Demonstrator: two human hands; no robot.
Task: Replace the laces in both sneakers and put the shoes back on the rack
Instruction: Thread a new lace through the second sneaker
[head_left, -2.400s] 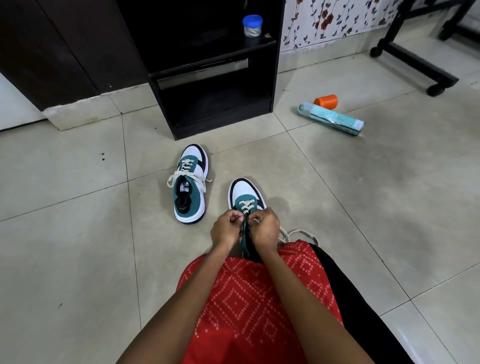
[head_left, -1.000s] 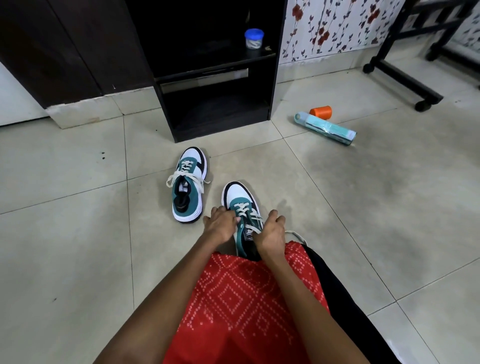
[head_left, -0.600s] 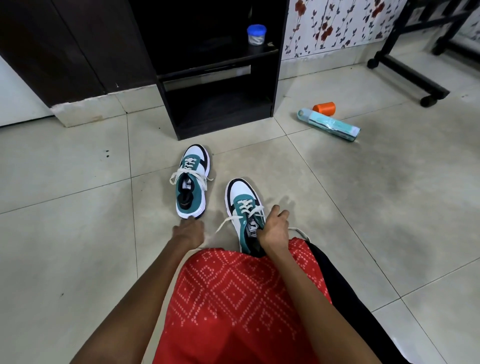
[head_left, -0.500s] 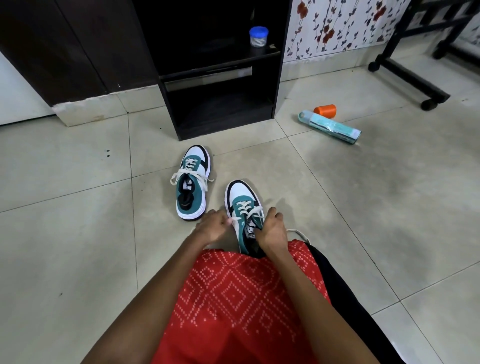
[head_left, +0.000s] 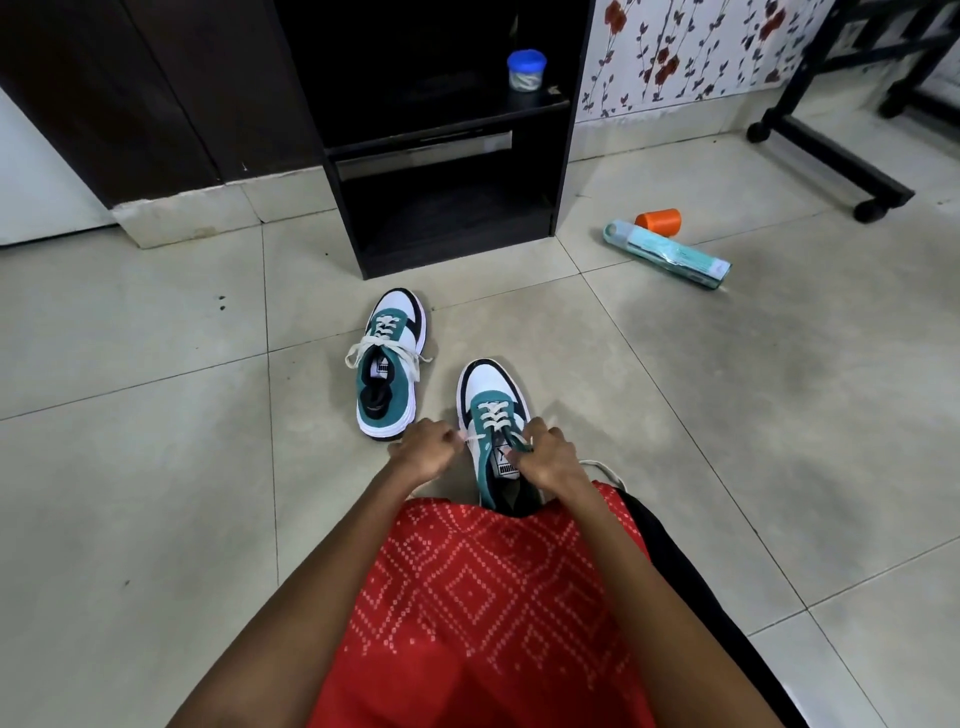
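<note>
Two green, white and black sneakers stand on the tiled floor, toes pointing away from me. The far sneaker (head_left: 388, 371) on the left is laced, with its cream lace tied across the tongue. The near sneaker (head_left: 493, 421) stands just in front of my knees, its heel hidden by my red garment. My left hand (head_left: 423, 451) pinches one end of the cream lace (head_left: 491, 415) at the shoe's left side. My right hand (head_left: 548, 454) grips the other lace end at the right side, over the tongue. A loose stretch of lace trails on the floor behind my right wrist.
A black shoe rack (head_left: 441, 156) stands straight ahead, its lower shelf bare, with a small blue-lidded jar (head_left: 525, 70) on the upper shelf. A teal packaged roll (head_left: 670, 254) and an orange cylinder (head_left: 658, 221) lie to the right. A black wheeled stand (head_left: 841, 161) is at the far right.
My left hand, out on the floor by the shoe a moment ago, has come back and now pinches the lace. My right hand stays at the shoe's right side.
</note>
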